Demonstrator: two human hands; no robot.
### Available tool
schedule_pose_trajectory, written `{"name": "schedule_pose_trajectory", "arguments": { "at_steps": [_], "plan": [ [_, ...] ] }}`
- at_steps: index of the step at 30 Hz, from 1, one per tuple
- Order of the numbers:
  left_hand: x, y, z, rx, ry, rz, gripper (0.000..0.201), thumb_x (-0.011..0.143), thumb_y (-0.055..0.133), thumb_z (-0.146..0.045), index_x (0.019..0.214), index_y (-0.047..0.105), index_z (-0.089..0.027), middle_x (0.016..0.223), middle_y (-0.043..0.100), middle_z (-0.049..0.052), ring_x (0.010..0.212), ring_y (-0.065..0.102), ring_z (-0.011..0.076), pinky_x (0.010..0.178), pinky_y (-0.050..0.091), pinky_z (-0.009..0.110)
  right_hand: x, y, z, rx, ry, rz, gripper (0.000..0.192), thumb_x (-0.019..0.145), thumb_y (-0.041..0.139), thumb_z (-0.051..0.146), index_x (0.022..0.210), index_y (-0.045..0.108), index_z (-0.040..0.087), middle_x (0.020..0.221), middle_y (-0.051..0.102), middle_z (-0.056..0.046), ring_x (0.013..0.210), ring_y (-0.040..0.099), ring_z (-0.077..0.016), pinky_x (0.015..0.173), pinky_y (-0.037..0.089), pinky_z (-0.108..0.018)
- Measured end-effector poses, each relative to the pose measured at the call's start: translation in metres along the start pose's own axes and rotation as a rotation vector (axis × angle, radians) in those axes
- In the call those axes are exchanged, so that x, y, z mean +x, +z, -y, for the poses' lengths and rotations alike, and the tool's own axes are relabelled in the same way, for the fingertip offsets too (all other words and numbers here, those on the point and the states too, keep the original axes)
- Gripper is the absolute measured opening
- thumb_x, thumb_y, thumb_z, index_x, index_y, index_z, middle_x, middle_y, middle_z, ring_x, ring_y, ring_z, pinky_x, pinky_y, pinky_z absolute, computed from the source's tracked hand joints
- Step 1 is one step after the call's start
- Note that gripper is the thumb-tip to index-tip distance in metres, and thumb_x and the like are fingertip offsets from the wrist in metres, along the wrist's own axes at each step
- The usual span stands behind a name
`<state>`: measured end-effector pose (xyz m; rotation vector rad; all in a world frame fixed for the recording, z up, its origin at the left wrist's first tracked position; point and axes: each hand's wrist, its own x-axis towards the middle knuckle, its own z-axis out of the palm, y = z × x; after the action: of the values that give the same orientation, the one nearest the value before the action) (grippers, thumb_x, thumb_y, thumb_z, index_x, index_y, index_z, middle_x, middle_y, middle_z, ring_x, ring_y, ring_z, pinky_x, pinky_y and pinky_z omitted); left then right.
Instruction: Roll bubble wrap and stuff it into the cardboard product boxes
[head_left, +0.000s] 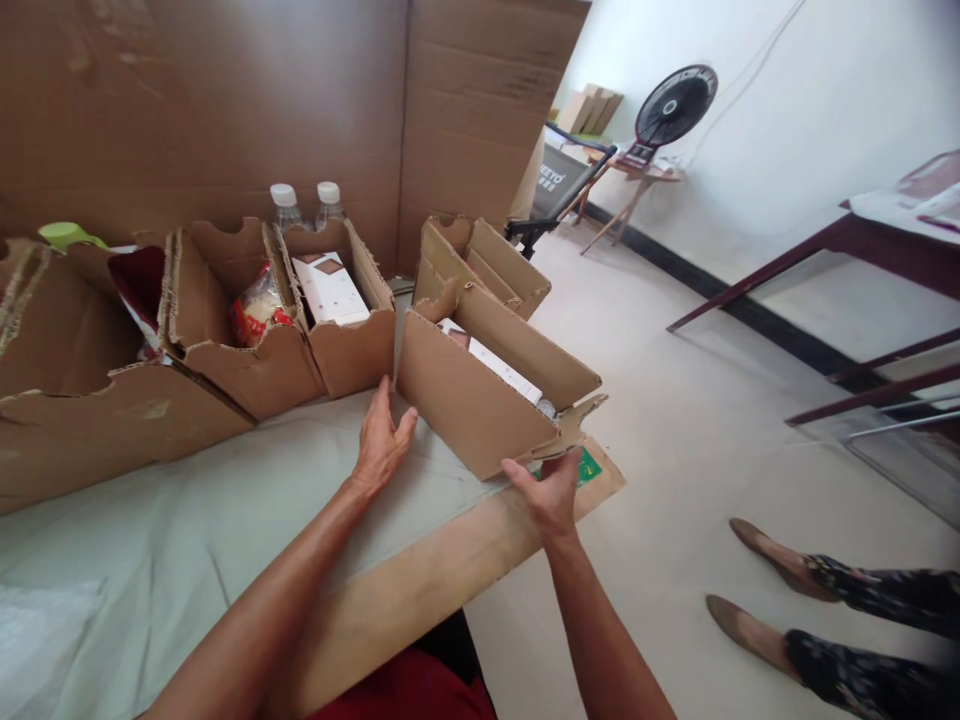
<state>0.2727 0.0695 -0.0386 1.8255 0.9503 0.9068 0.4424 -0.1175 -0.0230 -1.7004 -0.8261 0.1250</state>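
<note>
An open-topped cardboard box [476,400] sits at an angle near the table's right corner. Inside it are a white carton with brown patches [495,365] and a small clear item, partly hidden. My right hand [551,492] grips the near end of this box, thumb at its lower corner, other fingers partly hidden at the end flap. My left hand [384,440] is open beside the box's left side, thumb and fingers apart, its fingertips close to the gap between this box and another cardboard box [356,355] holding a similar white carton [330,287].
Further left stand a cardboard box [251,385] with a red-and-clear packet [259,310] and a bigger one [142,420]. Two white-capped bottles [285,205] stand behind; another box [517,270] is at the back right. A person's feet [757,620] are on the floor at right.
</note>
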Motion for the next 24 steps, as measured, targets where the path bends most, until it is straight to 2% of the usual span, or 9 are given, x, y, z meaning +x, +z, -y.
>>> {"name": "schedule_pose_trajectory", "arguments": {
  "at_steps": [3,7,12,14,16,19,22,24],
  "plan": [
    [-0.01,0.001,0.009,0.006,0.005,0.023,0.07,0.091,0.062,-0.037,0.153,0.043,-0.011,0.155,0.051,0.026,0.141,0.053,0.0384,0.11,0.049,0.058,-0.016,0.021,0.005,-0.036,0.013,-0.128,0.117,0.07,0.085,0.062,0.161,0.021,0.026,0.163,0.036,-0.023,0.145,0.047,-0.0353,0.107,0.053,-0.052],
    [-0.02,0.003,0.016,-0.002,0.019,0.001,0.063,0.091,0.062,-0.03,0.151,0.047,-0.017,0.151,0.057,0.02,0.139,0.055,0.0345,0.113,0.048,0.056,-0.02,0.046,0.017,-0.061,0.012,-0.155,0.12,0.07,0.086,0.059,0.163,0.018,0.023,0.163,0.035,-0.022,0.144,0.047,-0.0329,0.102,0.057,-0.047],
    [-0.02,0.007,0.022,-0.012,0.024,-0.045,0.062,0.089,0.06,-0.025,0.149,0.048,-0.016,0.147,0.059,0.019,0.137,0.058,0.0332,0.111,0.051,0.053,0.028,0.097,0.034,0.02,0.021,-0.093,0.122,0.072,0.083,0.061,0.163,0.015,0.018,0.165,0.029,-0.024,0.15,0.039,-0.0319,0.109,0.054,-0.046],
    [-0.019,0.007,0.022,-0.006,0.037,-0.055,0.061,0.088,0.059,-0.023,0.148,0.049,-0.016,0.145,0.06,0.02,0.137,0.058,0.0332,0.112,0.05,0.054,0.047,0.122,0.037,0.076,0.036,-0.071,0.118,0.076,0.079,0.061,0.163,0.016,0.014,0.166,0.026,-0.025,0.153,0.034,-0.0322,0.112,0.052,-0.047],
    [-0.018,0.006,0.02,0.002,0.056,-0.055,0.059,0.087,0.058,-0.022,0.145,0.051,-0.016,0.142,0.062,0.019,0.134,0.06,0.032,0.113,0.05,0.054,0.053,0.14,0.037,0.098,0.037,-0.027,0.109,0.081,0.074,0.06,0.162,0.019,0.013,0.167,0.024,-0.025,0.155,0.032,-0.0323,0.111,0.052,-0.047],
    [-0.018,0.004,0.018,0.017,0.08,-0.05,0.056,0.085,0.057,-0.02,0.14,0.055,-0.016,0.137,0.065,0.018,0.129,0.062,0.0307,0.114,0.049,0.053,0.04,0.147,0.033,0.008,0.008,0.058,0.087,0.089,0.066,0.054,0.158,0.029,0.016,0.167,0.026,-0.023,0.155,0.033,-0.0319,0.112,0.05,-0.051],
    [-0.018,0.002,0.016,0.031,0.09,-0.042,0.055,0.082,0.057,-0.017,0.137,0.057,-0.015,0.136,0.065,0.017,0.129,0.061,0.0305,0.116,0.047,0.053,0.028,0.141,0.031,-0.142,-0.085,0.128,0.064,0.094,0.059,0.043,0.15,0.044,0.017,0.161,0.038,-0.021,0.153,0.037,-0.0305,0.121,0.04,-0.055],
    [-0.017,0.002,0.015,0.035,0.09,-0.03,0.055,0.082,0.056,-0.016,0.137,0.057,-0.015,0.137,0.064,0.017,0.13,0.06,0.0303,0.116,0.047,0.053,0.031,0.14,0.035,-0.205,-0.159,0.169,0.058,0.094,0.057,0.036,0.148,0.048,0.016,0.158,0.044,-0.02,0.152,0.04,-0.0288,0.125,0.034,-0.052]
  ]
}}
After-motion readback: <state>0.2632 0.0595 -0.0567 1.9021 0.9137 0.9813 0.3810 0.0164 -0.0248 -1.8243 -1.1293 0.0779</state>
